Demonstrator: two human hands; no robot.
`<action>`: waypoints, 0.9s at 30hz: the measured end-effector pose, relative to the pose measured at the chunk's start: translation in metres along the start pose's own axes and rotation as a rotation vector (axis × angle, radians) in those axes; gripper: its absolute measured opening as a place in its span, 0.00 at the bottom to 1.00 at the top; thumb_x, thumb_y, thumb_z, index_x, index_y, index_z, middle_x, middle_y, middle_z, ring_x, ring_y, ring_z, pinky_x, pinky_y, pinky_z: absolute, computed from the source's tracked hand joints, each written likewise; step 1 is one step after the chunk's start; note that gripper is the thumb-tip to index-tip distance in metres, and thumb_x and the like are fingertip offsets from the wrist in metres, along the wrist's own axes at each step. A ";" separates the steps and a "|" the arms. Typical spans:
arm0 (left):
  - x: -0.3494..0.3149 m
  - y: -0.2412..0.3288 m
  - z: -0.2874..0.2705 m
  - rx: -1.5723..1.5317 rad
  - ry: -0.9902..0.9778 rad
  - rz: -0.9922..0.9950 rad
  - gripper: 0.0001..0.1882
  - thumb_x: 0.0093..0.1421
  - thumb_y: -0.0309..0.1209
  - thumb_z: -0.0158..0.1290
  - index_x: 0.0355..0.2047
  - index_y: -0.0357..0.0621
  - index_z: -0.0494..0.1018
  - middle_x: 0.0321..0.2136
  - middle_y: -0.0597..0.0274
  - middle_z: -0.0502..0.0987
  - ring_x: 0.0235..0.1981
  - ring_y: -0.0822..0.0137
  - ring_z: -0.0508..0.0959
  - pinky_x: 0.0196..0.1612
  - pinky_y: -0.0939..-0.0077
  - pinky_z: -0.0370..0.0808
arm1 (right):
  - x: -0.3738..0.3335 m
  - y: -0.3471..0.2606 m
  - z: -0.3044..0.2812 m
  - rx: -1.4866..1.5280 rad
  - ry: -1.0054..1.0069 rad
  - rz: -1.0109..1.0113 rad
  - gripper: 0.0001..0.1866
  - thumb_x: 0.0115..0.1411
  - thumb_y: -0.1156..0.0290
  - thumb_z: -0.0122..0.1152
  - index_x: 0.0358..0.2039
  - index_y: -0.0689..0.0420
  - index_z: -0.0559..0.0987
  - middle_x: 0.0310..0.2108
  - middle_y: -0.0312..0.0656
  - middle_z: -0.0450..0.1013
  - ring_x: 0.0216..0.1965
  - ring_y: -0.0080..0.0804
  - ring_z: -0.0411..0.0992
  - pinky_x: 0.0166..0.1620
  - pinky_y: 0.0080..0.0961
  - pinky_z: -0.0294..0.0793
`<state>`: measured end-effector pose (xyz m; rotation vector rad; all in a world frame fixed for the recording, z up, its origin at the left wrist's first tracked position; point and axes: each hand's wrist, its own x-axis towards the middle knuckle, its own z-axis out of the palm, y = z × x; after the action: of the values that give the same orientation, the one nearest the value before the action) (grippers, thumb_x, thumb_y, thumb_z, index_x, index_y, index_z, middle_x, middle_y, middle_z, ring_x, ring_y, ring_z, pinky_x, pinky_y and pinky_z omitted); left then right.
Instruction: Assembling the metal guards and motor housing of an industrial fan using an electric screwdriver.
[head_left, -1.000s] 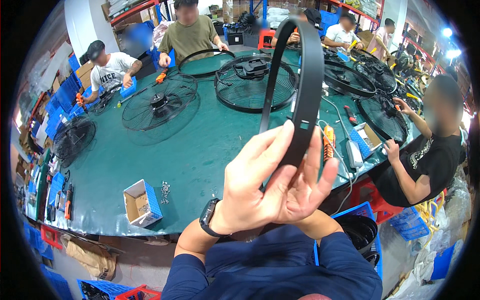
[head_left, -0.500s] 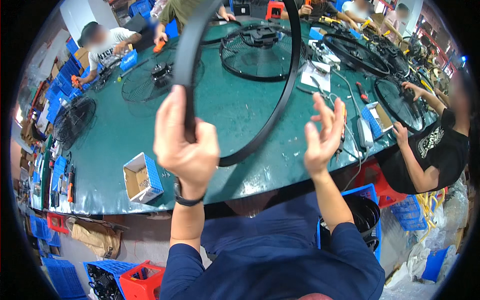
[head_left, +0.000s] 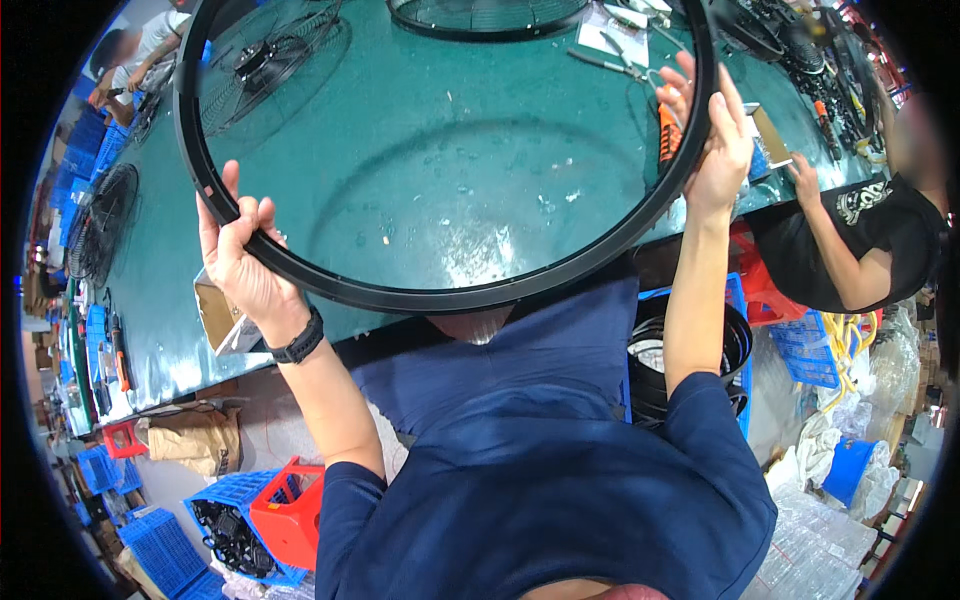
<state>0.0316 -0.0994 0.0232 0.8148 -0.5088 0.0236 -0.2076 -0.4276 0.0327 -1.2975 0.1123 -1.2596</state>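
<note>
A large black hoop (head_left: pixel 450 299) is held up over the near part of the green table (head_left: pixel 430 215), tilted toward me. My left hand (head_left: pixel 243 255) grips its lower left side, fingers curled around the band. On the right side, my right hand (head_left: pixel 718 160) has the band between its fingers and palm, with some fingertips showing inside the ring. The top of the hoop runs out of the picture. Through it I see the tabletop with a few small bits on it. An orange-handled tool (head_left: pixel 669 130) lies behind the hoop near my right hand.
Wire fan guards (head_left: pixel 275 70) lie at the far left, another black-rimmed guard (head_left: pixel 490 30) at the back. Pliers (head_left: pixel 610 62) rest near it. An open carton (head_left: pixel 225 315) stands by my left wrist. A co-worker (head_left: pixel 850 240) sits at right, beside a blue crate (head_left: pixel 738 300) of black hoops.
The hoop has come lower and tilted flatter toward me. My right hand, free before, now holds its right side. My left hand has moved left and down, and my view has shifted nearer the table edge.
</note>
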 end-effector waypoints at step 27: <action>-0.037 -0.030 -0.014 -0.269 0.139 -0.179 0.21 0.64 0.37 0.36 0.50 0.33 0.65 0.50 0.38 0.69 0.45 0.48 0.74 0.51 0.46 0.70 | -0.009 -0.017 -0.003 -0.146 0.012 -0.010 0.25 0.66 0.72 0.34 0.59 0.77 0.55 0.60 0.66 0.54 0.62 0.54 0.56 0.64 0.39 0.54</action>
<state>0.0115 -0.1038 -0.0221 0.5873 -0.2983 -0.1501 -0.2234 -0.4192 0.0396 -1.4175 0.2096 -1.2869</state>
